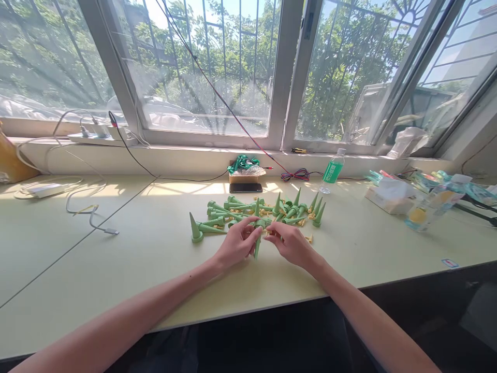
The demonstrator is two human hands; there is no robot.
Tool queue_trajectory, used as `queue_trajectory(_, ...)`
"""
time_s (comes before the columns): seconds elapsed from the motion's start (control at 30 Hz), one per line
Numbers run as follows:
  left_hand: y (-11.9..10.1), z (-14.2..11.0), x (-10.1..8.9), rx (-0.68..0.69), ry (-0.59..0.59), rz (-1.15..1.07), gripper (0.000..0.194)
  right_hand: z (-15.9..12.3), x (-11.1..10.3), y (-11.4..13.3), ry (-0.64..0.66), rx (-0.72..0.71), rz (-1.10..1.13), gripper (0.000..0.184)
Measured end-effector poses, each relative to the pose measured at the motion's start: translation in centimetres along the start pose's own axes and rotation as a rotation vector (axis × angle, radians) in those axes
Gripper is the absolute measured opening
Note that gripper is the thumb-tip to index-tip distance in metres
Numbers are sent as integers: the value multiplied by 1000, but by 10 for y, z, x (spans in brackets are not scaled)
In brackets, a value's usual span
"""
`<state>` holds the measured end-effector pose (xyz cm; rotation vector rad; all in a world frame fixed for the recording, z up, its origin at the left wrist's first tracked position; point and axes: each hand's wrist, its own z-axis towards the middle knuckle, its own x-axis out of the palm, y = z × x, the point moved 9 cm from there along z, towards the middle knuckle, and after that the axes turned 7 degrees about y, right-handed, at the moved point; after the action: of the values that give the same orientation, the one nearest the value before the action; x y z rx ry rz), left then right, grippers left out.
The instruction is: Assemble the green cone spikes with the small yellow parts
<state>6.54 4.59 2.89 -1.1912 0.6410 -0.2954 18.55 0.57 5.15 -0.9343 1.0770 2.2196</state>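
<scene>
My left hand (pixel 236 241) is closed around a green plastic spike (pixel 257 249), whose pointed end sticks down below the fingers. Close beside it, my right hand (pixel 292 244) pinches a small pale-yellow plastic piece (pixel 266 234) at the spike's wider end; the fingertips partly hide it, and I cannot tell whether the two parts are joined. Just beyond both hands lies a pile of similar green spikes (pixel 240 206) with small yellow pieces (pixel 309 239) among them. Several spikes stand point up, including one at the left (pixel 195 230) and one at the right (pixel 319 215).
Behind the pile are a black phone (pixel 246 188), a small cardboard box (pixel 235 180) and a coiled red-black cable (pixel 297 175). A green-labelled bottle (pixel 332 172) stands back right, near a tissue box (pixel 390 199). White cables (pixel 92 217) lie left. The table's front edge (pixel 248 312) is near my forearms.
</scene>
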Motion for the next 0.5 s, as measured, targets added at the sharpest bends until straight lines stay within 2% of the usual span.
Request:
queue_trajectory(0.13,-6,-2,6,73,35,141,41,1,0,0,8,6,12,27)
queue_trajectory(0.3,-15,-5,7,134,14,308,35,1,0,-4,8,34,57,33)
queue_trajectory(0.43,-15,-5,6,100,4,242,36,2,-1,-6,-24,53,102,32)
queue_trajectory(0.5,-13,-4,5,70,2,159,38,2,-3,-7,-49,66,116,23)
